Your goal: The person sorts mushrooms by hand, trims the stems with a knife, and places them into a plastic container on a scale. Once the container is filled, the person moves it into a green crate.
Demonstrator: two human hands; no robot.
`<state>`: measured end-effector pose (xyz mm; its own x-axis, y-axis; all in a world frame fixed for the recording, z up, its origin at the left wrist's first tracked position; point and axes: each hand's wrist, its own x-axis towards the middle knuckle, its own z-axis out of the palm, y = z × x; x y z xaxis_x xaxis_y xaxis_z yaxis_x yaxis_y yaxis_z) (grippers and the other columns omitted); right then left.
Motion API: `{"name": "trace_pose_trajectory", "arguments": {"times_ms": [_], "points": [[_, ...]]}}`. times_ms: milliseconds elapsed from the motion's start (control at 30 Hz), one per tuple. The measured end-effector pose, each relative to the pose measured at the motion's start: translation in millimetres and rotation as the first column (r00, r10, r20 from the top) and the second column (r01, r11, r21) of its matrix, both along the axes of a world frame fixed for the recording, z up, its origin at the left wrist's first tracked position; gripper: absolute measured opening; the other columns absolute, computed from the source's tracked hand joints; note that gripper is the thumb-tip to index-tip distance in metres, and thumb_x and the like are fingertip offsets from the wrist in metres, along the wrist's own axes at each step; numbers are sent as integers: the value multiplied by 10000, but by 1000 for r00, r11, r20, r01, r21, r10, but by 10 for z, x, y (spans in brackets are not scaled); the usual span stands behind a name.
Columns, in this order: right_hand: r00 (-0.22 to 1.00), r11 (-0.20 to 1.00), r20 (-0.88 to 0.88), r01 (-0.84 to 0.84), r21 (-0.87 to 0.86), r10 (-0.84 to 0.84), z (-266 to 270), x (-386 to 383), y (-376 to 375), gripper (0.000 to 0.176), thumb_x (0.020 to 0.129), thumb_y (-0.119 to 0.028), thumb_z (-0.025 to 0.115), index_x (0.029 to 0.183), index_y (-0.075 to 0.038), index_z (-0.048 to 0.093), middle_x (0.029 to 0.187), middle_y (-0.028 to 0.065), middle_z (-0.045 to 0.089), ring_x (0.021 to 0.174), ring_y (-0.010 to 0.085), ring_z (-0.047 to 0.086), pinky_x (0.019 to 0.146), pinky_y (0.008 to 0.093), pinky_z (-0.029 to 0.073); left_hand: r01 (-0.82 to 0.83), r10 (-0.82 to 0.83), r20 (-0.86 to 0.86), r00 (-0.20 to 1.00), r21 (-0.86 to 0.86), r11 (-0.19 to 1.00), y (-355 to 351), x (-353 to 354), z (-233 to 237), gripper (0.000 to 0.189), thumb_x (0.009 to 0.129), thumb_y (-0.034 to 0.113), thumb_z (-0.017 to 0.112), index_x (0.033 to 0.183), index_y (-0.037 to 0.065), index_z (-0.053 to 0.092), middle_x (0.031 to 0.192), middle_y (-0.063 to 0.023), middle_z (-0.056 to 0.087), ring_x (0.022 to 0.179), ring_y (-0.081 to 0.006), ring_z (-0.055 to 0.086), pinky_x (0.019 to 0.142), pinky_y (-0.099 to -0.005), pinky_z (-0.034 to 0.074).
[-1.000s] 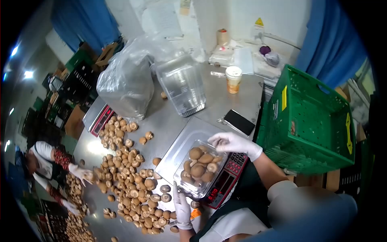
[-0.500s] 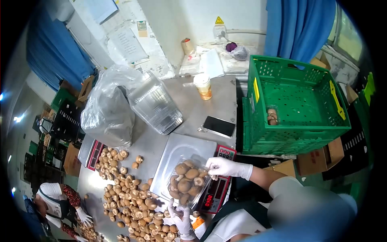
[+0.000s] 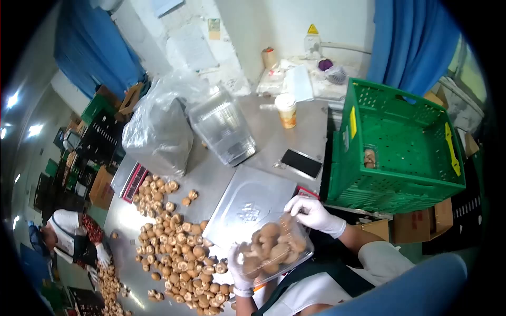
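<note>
I see that the clear tray of mushrooms (image 3: 276, 250) has just been lifted off the plate of the scale (image 3: 250, 197) and is now over its near side, so the plate no longer bears it and the readout is hidden from me. My hands are apart, clamped on the tray: left hand (image 3: 240, 268) at its left end, right hand (image 3: 317, 217) at its far edge. Left of the scale, loose mushrooms (image 3: 182, 253) cover the table (image 3: 124, 263); right of it stands a green crate (image 3: 398, 192); just beyond it lies a phone (image 3: 301, 163).
</note>
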<state>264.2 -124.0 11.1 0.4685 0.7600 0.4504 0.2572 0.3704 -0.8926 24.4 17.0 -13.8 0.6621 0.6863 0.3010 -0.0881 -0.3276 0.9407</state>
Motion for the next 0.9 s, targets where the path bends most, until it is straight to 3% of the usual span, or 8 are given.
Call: {"name": "trace_pose_trajectory", "arguments": {"times_ms": [33, 133, 233, 300, 467, 633, 767, 900], "points": [[939, 987, -309, -132, 86, 153, 107, -63, -13, 213, 778, 125, 512, 930, -21, 543, 1072, 92, 572, 1036, 156, 547, 908, 286, 434, 35, -38, 20, 999, 132, 991, 14, 56, 78, 663, 734, -12, 651, 1319, 59, 348, 1094, -128, 534, 989, -219, 537, 869, -342, 449], [800, 820, -190, -568, 70, 570, 349, -67, -24, 806, 727, -3, 690, 1397, -51, 244, 1406, 65, 318, 1284, 176, 318, 1065, 337, 254, 260, -262, -4, 965, 141, 955, -136, 335, 291, 656, 739, -9, 646, 1320, 59, 346, 1098, -129, 533, 991, -218, 538, 866, -339, 451], [712, 896, -630, -440, -54, 311, 145, -152, -187, 825, 709, -113, 739, 1385, -39, 273, 1358, 77, 382, 1257, 196, 354, 1055, 351, 279, 486, -482, -60, 874, 100, 868, -390, 583, 396, 650, 745, -6, 641, 1321, 58, 345, 1102, -129, 532, 993, -217, 538, 862, -336, 452], [568, 942, -752, -175, 286, 334, 662, -65, -410, 771, 732, -165, 717, 1369, -37, 302, 1327, 91, 417, 1227, 212, 399, 1033, 362, 326, 541, -536, -84, 840, 65, 838, -485, 682, 442, 646, 749, -4, 638, 1321, 57, 344, 1104, -130, 532, 994, -217, 538, 860, -334, 453], [830, 952, -505, 302, 54, -235, 1326, 1008, -1463, 606, 820, -184, 632, 1321, -8, 340, 1246, 130, 485, 1135, 243, 503, 960, 382, 435, 261, -266, -68, 962, -74, 962, -162, 696, 496, 636, 759, 1, 630, 1323, 56, 341, 1111, -131, 530, 998, -215, 539, 855, -328, 455], [450, 580, -372, 698, -421, -812, 943, 2033, -2474, 550, 789, -307, 679, 1166, 56, 507, 1047, 139, 607, 917, 221, 616, 766, 326, 513, 19, -42, -169, 985, -136, 990, 142, 613, 568, 626, 769, 5, 622, 1325, 54, 338, 1118, -133, 529, 1001, -214, 540, 849, -323, 457], [399, 27, 194, 487, -873, -896, 448, 2378, -3022, 749, 687, -453, 706, 1126, 128, 533, 1075, 207, 608, 926, 281, 618, 767, 365, 494, -67, 33, -222, 974, -147, 987, 224, 553, 564, 618, 777, 9, 616, 1326, 53, 336, 1123, -134, 527, 1004, -212, 541, 845, -319, 459], [572, 89, 130, 339, -937, -810, 413, 2114, -2878, 628, 740, -474, 658, 1172, -26, 577, 1197, 158, 567, 1080, 276, 550, 901, 388, 423, -122, 83, -250, 965, -147, 982, 254, 494, 569, 610, 785, 13, 610, 1327, 52, 334, 1128, -135, 526, 1007, -211, 542, 840, -315, 460]]}}
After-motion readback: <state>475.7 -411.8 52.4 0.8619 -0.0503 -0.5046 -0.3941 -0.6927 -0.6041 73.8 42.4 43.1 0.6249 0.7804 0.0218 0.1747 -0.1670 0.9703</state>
